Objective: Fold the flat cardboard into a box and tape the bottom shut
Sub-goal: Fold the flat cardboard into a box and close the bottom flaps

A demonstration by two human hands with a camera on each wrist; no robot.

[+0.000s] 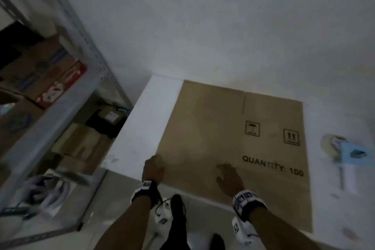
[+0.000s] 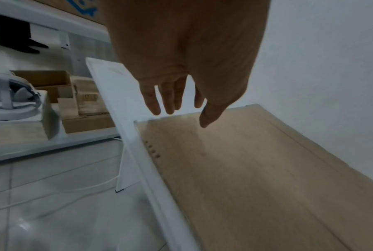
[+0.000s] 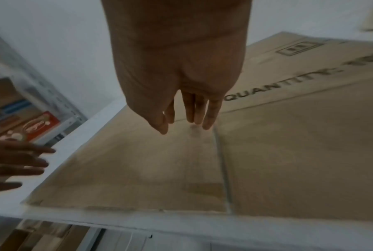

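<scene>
Cardboard (image 1: 233,140) lying flat on a white table (image 1: 146,119).
Right hand (image 1: 230,177) hovers over it, fingers loosely straight, holding nothing; left hand (image 1: 153,170) (fingers extended, empty) sits at its near-left corner. Tape dispenser (image 1: 343,154) lies to the right.

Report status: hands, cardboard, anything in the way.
Left hand open at the cardboard edge. Right hand open over it. Cardboard flat on table. Nothing blocking.
</scene>
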